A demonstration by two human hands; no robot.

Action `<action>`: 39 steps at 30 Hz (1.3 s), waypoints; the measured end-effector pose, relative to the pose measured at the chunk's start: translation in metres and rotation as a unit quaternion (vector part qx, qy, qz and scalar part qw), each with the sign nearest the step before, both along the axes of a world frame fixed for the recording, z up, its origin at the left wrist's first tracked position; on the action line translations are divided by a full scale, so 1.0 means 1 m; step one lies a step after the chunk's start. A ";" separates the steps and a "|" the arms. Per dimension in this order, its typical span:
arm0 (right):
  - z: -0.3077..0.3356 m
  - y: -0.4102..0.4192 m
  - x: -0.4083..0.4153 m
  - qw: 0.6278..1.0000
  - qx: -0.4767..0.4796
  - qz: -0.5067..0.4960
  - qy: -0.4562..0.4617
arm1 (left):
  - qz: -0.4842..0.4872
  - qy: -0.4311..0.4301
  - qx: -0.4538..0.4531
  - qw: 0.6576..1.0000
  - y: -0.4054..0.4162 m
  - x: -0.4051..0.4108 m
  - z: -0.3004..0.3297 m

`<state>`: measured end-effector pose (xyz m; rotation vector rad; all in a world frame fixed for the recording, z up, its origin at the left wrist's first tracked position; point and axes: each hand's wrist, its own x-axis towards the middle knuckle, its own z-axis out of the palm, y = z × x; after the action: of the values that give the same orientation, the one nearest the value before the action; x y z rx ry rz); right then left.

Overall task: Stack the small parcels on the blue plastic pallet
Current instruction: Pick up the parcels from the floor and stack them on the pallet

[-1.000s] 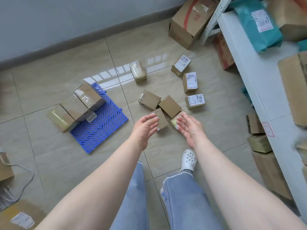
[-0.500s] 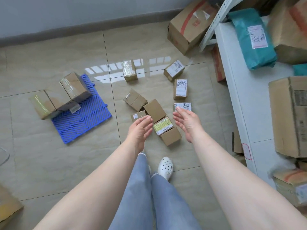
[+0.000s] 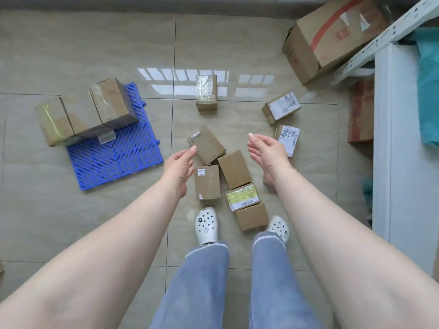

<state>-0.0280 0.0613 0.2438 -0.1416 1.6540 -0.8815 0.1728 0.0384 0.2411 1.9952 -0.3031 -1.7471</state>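
Observation:
The blue plastic pallet (image 3: 114, 160) lies on the tiled floor at the left, with three taped cardboard parcels (image 3: 110, 103) along its far edge. Several small parcels are scattered on the floor ahead of my feet: a plain brown one (image 3: 234, 168), one with a red sticker (image 3: 207, 182), one with a yellow label (image 3: 242, 196), and one (image 3: 206, 144) just beyond my fingers. My left hand (image 3: 179, 166) and my right hand (image 3: 266, 151) hover open above this cluster, palms facing each other, holding nothing.
More parcels lie farther off: a taped one (image 3: 206, 91) and two with white labels (image 3: 281, 107), (image 3: 288, 138). A large carton (image 3: 325, 36) leans at the back right. A white shelf (image 3: 403, 138) runs down the right side. My feet in white clogs (image 3: 206, 225) stand just behind the cluster.
My view has tilted down and come closer over the cluster. Both hands have lifted off the parcels and spread apart; nothing was picked up.

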 end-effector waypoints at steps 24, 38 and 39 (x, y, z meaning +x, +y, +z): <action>-0.327 -0.111 0.030 0.926 -0.020 0.358 0.117 | -0.111 -0.093 -0.029 0.989 -0.073 -0.037 -0.308; -0.098 -0.007 0.025 0.985 -0.057 0.161 0.037 | -0.081 -0.031 -0.091 0.992 -0.003 -0.061 -0.087; -0.079 0.004 0.025 0.986 -0.055 0.155 0.039 | -0.089 -0.034 -0.087 0.992 0.007 -0.060 -0.068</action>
<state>-0.0028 0.0656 0.1643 -0.5015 1.6002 -0.7342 0.1126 0.0457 0.1735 1.9543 -0.6508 -1.6951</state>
